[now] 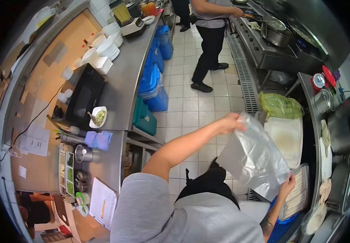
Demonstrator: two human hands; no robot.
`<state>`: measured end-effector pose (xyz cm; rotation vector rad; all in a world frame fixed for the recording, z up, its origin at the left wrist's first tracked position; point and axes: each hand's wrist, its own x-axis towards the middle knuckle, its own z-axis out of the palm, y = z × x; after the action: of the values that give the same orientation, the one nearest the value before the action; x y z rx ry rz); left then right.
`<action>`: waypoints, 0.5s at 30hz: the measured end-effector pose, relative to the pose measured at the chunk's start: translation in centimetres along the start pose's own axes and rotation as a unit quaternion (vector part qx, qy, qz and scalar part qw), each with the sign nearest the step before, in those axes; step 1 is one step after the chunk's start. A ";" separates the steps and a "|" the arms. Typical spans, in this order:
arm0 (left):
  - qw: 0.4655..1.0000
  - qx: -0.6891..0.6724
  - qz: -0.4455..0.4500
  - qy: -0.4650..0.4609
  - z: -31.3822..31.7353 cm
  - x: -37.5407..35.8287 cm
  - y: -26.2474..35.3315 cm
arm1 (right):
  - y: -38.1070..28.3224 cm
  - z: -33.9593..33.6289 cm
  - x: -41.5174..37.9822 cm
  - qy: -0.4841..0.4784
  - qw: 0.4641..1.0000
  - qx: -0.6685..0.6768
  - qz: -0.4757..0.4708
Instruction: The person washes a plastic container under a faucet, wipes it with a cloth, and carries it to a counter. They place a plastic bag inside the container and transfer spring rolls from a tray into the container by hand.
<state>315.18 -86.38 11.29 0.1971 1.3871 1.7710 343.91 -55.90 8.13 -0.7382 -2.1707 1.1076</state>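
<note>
A thin, clear plastic bag (258,158) is stretched between my two hands, wrinkled and shiny. My left hand (229,123) pinches its upper edge with the arm reaching forward. At the lower right corner, my right hand (287,186) grips the plastic, fingers closed. Just beyond the bag is a white-lidded container (285,137), its left side partly covered by the plastic. Behind that lies a yellow-green bag of leafy greens (281,106). Beside my right hand sits a clear tray (300,190) holding several long pale pieces.
A co-worker (209,44) stands ahead at the stove (260,48), hand on a pan handle; another person's legs show farther back. On the left, a steel counter (126,60) carries a microwave (79,95) and stacked bowls. Blue bins (154,87) stand below it. Pots line the right shelf.
</note>
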 end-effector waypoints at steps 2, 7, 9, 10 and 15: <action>1.000 0.017 -0.018 0.005 1.1 3.6 -2.0 | 3.3 -0.5 2.1 0.036 0.999 -0.018 -0.030; 0.999 0.004 0.043 0.028 2.8 9.5 -4.6 | 7.6 -0.6 7.5 0.087 0.973 -0.153 -0.152; 0.997 -0.002 0.006 0.075 5.7 13.0 -5.6 | 8.3 -1.3 11.6 0.026 0.981 -0.191 0.006; 0.995 -0.019 -0.019 0.096 7.2 14.6 -6.3 | 11.2 -1.4 14.1 0.026 0.981 -0.190 -0.033; 0.978 0.029 0.039 0.204 10.6 22.5 -13.9 | 14.4 -1.4 22.8 -0.011 0.949 -0.315 0.007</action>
<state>314.63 -62.87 -4.78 -0.0892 1.7405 1.9078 332.50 -32.10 2.38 -1.0080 -2.5606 0.4054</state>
